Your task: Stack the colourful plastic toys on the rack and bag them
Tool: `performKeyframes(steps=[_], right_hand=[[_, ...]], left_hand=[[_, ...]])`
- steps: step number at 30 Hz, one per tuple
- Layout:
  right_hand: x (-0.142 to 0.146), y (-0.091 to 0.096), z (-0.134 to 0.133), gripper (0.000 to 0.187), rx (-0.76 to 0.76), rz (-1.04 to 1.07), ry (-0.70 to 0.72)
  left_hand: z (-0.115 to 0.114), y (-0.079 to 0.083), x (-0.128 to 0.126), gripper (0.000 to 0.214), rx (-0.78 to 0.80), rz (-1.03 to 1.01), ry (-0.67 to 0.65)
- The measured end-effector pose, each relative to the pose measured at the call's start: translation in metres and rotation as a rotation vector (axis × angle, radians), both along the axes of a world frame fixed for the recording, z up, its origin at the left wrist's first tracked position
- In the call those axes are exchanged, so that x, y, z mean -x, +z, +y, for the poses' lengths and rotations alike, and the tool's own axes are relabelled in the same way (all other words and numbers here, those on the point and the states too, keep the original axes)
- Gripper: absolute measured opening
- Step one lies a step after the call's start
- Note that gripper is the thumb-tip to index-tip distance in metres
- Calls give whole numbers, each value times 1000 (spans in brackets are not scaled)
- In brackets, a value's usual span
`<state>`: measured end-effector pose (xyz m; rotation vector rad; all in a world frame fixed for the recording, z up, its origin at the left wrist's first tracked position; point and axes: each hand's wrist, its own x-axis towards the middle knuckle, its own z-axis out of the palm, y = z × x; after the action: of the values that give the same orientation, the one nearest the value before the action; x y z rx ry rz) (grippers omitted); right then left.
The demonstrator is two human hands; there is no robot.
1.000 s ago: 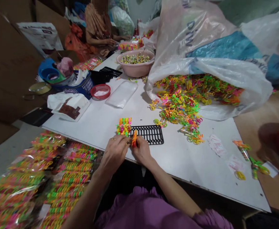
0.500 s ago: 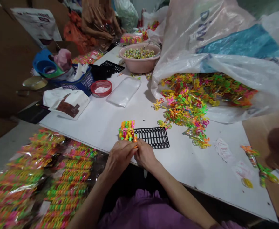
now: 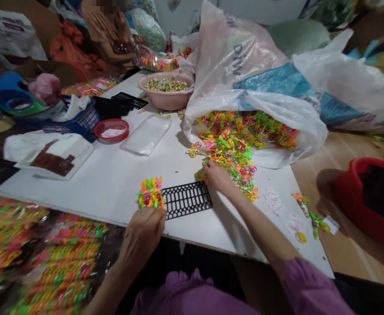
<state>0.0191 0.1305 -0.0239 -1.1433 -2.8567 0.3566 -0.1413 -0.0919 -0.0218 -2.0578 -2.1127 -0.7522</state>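
A black plastic grid tray (image 3: 187, 199) lies flat near the table's front edge. Its left end carries a block of small bright plastic toys (image 3: 151, 192) in yellow, green, orange and pink. My left hand (image 3: 146, 227) is closed at the tray's near left corner, just below this block, its fingertips partly hidden. My right hand (image 3: 217, 176) is beyond the tray's far right corner, beside the loose pile of toys (image 3: 233, 153). Its fingers are bent together around a blurred yellow-green toy (image 3: 200, 176).
A big plastic bag (image 3: 277, 153) spills toys onto the table. Behind stand a pink basin (image 3: 165, 99) of small pieces, a red basket (image 3: 112, 136) and a clear bag (image 3: 148, 135). Packed toys (image 3: 70, 249) lie low on the left. A co-worker (image 3: 109, 37) sits at the far end.
My right hand has left the tray and moved away to the loose toys at the right. My left hand stays at the tray's left end. The whole view has swung right.
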Motion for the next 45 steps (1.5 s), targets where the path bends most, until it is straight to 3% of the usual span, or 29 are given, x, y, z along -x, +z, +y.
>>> performKeyframes(steps=[4, 7, 10, 13, 17, 21, 23, 27, 37, 45], right_hand=[[-7, -11, 37, 20, -101, -63, 218], [-10, -13, 38, 12, -109, 57, 212], [-4, -12, 14, 10, -5, 404, 17], [19, -22, -32, 9, 291, 735, -96], [52, -51, -80, 8, 606, 792, -99], [67, -59, -86, 12, 697, 892, -93], [71, -56, -84, 13, 654, 857, -32], [77, -52, -86, 12, 414, 687, -3], [74, -52, -86, 11, 232, 463, 88], [78, -51, -91, 20, 228, 386, 79]], left_hand=[[-1, 7, -4, 13, 59, 23, 25], [-1, 9, -7, 14, 54, 80, 40], [1, 7, -10, 15, 33, 154, 62], [0, 5, -12, 14, 22, 192, 72], [-4, 14, -3, 15, -7, 107, 72], [9, 33, 27, 22, -159, -35, 182], [23, 36, 41, 22, -90, -48, 117], [50, 29, 50, 21, 152, -50, -97], [58, 14, 38, 20, 156, -17, -49], [61, 15, 32, 24, 111, -143, -66]])
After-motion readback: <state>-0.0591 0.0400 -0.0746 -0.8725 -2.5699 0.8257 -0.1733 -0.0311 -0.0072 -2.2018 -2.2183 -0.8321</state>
